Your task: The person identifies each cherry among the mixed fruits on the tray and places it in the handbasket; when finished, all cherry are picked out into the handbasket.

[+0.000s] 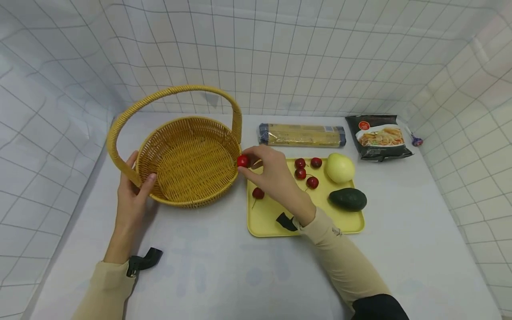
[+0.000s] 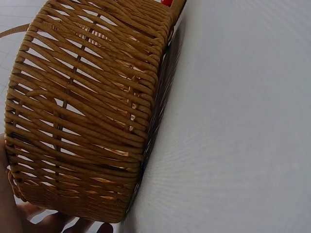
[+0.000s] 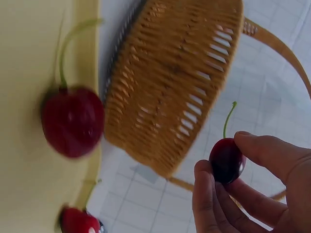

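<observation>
My right hand (image 1: 272, 171) pinches a red cherry (image 1: 242, 161) between thumb and fingers, right at the basket's right rim. In the right wrist view the pinched cherry (image 3: 227, 160) shows a green stem pointing up. My left hand (image 1: 134, 191) grips the left rim of the woven wicker basket (image 1: 192, 202), near the foot of its arched handle (image 1: 172, 91). Nothing lies inside the basket. In the left wrist view the basket's side (image 2: 82, 111) fills the left part, and fingers curl round its lower end. Under my right arm is a yellow tray (image 1: 262, 224).
On the tray lie several cherries (image 1: 312, 182), a yellow-green apple (image 1: 340, 168) and a dark green avocado (image 1: 348, 199). Behind it sit a long yellow package (image 1: 302, 135), a black food packet (image 1: 379, 137) and a wrapped lollipop (image 1: 417, 141). Gridded white sheeting (image 1: 256, 53) encloses the table.
</observation>
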{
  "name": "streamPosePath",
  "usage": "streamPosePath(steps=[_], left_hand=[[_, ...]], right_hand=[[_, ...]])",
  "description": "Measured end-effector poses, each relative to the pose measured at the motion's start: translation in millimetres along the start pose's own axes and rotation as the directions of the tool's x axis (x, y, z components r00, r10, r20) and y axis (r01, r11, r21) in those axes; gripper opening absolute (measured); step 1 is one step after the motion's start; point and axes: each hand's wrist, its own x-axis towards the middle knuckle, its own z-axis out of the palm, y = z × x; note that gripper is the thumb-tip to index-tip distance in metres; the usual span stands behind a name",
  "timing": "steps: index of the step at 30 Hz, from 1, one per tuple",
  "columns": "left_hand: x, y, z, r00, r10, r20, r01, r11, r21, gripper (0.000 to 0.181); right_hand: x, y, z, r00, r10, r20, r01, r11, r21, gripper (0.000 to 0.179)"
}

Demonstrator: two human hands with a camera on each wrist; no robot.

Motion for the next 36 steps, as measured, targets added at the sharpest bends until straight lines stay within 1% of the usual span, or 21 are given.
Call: streamPosePath(steps=[4,7,11,15,18,21,23,25,27,30,33,36], left_hand=[[0.0,0.6,0.0,1.000,-0.001,-0.002,0.001,1.000,0.001,0.072],[0.5,1.0,-1.5,1.000,0.000,-0.003,0.000,1.000,-0.004,0.072],[1.6,2.0,-6.9,1.000,0.021,-0.003,-0.021,1.000,-0.002,0.072],[4.5,3.1,-9.1,0.998,0.055,0.003,-0.055,0.998,0.008,0.072],[4.8,1.6,-8.1,0.998,0.067,0.007,-0.067,0.998,0.003,0.072],[-1.2,-5.2,0.9,0.998,0.065,-0.004,-0.065,0.998,-0.018,0.071],[0.9,-5.6,7.0,0.997,0.075,-0.014,-0.076,0.996,-0.037,0.071],[-0.9,-7.8,13.4,0.997,0.078,-0.012,-0.079,0.996,-0.051,0.070],[-4.2,-9.9,16.9,0.997,0.072,-0.001,-0.071,0.995,-0.064,0.071],[-8.1,-11.1,13.6,0.998,0.061,0.010,-0.060,0.997,-0.049,0.071],[-10.2,-7.2,2.0,0.998,0.056,-0.004,-0.056,0.998,-0.033,0.071],[-3.0,-7.1,1.4,0.998,0.060,0.002,-0.060,0.998,-0.024,0.072]], right_hand=[[-0.6,-1.5,12.2,0.999,-0.035,0.027,0.034,0.999,0.033,0.032],[-2.3,-2.5,14.4,0.999,-0.034,0.021,0.032,0.998,0.061,0.036],[-2.6,-2.5,11.4,1.000,-0.015,0.003,0.014,0.995,0.098,0.036],[-3.3,0.4,5.8,1.000,-0.004,0.000,0.004,0.997,0.081,0.032],[-4.6,3.7,3.4,1.000,0.008,0.011,-0.009,0.998,0.056,0.030],[-9.9,8.6,-2.0,0.997,0.045,0.056,-0.046,0.998,0.033,0.031],[-10.1,11.7,-8.4,0.994,0.068,0.087,-0.070,0.997,0.019,0.032],[-15.0,15.5,-13.3,0.987,0.096,0.128,-0.097,0.995,0.001,0.032],[-21.6,19.5,-14.6,0.979,0.120,0.162,-0.119,0.993,-0.014,0.032],[-29.3,23.1,-11.6,0.968,0.143,0.208,-0.139,0.990,-0.036,0.032],[-29.4,23.5,-5.4,0.953,0.155,0.260,-0.146,0.988,-0.054,0.034],[-25.9,29.3,-6.9,0.937,0.172,0.305,-0.150,0.984,-0.093,0.036]])
